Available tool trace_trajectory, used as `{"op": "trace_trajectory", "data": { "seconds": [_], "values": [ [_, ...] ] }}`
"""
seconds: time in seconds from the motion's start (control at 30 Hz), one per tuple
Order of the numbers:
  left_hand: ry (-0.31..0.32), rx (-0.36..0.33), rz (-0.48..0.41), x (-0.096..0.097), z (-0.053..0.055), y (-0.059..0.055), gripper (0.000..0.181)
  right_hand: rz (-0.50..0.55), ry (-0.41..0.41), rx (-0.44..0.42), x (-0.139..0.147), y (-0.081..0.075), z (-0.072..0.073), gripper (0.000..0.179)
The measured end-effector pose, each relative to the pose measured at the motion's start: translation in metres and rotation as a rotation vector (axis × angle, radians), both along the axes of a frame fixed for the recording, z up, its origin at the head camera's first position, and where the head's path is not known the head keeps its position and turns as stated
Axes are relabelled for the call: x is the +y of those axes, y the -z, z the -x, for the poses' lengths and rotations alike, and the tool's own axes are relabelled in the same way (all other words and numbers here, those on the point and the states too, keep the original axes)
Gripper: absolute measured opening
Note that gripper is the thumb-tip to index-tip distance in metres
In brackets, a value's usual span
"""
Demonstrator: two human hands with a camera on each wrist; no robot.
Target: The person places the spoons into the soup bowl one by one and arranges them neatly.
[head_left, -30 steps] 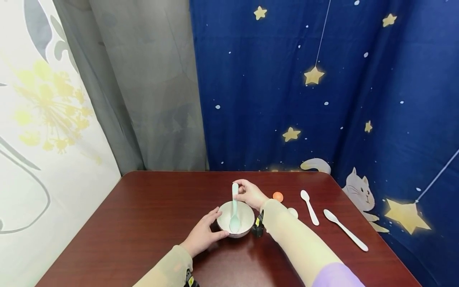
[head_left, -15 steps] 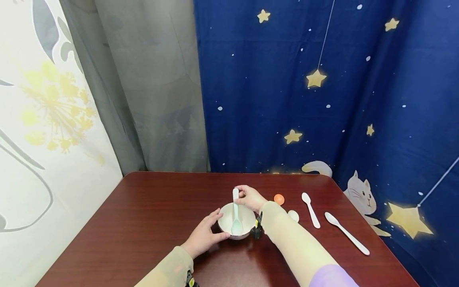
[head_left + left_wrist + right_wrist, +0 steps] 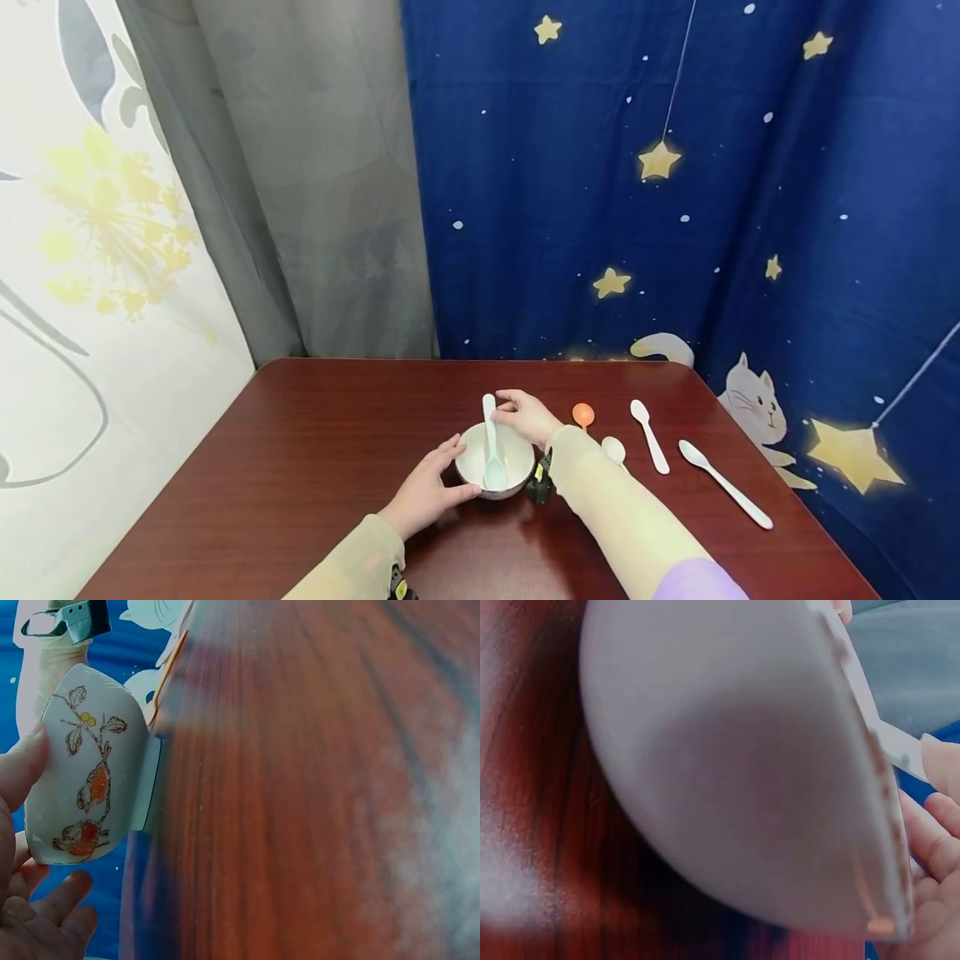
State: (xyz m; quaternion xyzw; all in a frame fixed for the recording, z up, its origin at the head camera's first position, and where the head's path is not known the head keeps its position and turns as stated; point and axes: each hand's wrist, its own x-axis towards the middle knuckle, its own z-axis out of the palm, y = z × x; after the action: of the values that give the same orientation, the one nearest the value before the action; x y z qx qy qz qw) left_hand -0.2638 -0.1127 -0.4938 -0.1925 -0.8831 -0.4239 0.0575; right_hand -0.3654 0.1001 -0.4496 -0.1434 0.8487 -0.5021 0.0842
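Observation:
A white bowl (image 3: pixel 517 450) with painted orange fruit and leaves on its outer wall stands on the table. My left hand (image 3: pixel 423 492) holds its near left side, thumb at the front rim and fingers farther round. A pale green spoon (image 3: pixel 492 467) with a whitish handle rests in the bowl, its handle leaning over the far rim. My right hand (image 3: pixel 527 417) is just right of the handle, thumb tip close against it and the upper fingertips apart from it. The right wrist view shows the bowl's wall (image 3: pixel 705 787) large and blurred, with the spoon handle (image 3: pixel 900 750) beside the thumb.
Right of the bowl lie an orange spoon (image 3: pixel 582 414) and a white spoon (image 3: pixel 613 450), both partly behind the right sleeve. Farther right are a small white spoon (image 3: pixel 649 437) and a longer white spoon (image 3: pixel 723 485). Curtains (image 3: pixel 570 183) hang behind the brown table (image 3: pixel 337 433).
The spoon's handle has tipped slightly left, and the right fingertips have come off it to the right. More of the orange and white spoons shows. The left hand stays on the bowl.

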Motion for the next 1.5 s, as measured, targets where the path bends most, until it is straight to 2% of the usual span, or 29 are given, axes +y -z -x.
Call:
{"op": "trace_trajectory", "data": {
  "seconds": [0.33,0.63,0.87,1.13,1.3,1.5],
  "values": [
    [-0.009,0.009,-0.014,-0.001,0.0,0.0,0.081,0.068,0.18,0.054,0.012,0.006,-0.003,0.037],
    [-0.007,-0.006,-0.016,0.0,0.0,0.0,0.081,0.141,0.289,0.091,0.025,0.007,-0.014,0.035],
    [-0.004,0.001,-0.018,-0.001,0.0,0.001,0.081,0.167,0.38,0.054,0.04,0.01,-0.021,0.036],
    [-0.006,-0.005,-0.02,-0.001,0.001,0.001,0.082,0.152,0.448,0.098,0.057,0.006,-0.037,0.033],
    [-0.005,-0.003,-0.019,0.0,0.001,0.001,0.082,0.169,0.477,0.064,0.067,0.005,-0.048,0.034],
    [-0.003,-0.01,-0.02,0.0,0.0,0.001,0.081,0.204,0.502,0.07,0.081,0.003,-0.059,0.04]
  ]
}}
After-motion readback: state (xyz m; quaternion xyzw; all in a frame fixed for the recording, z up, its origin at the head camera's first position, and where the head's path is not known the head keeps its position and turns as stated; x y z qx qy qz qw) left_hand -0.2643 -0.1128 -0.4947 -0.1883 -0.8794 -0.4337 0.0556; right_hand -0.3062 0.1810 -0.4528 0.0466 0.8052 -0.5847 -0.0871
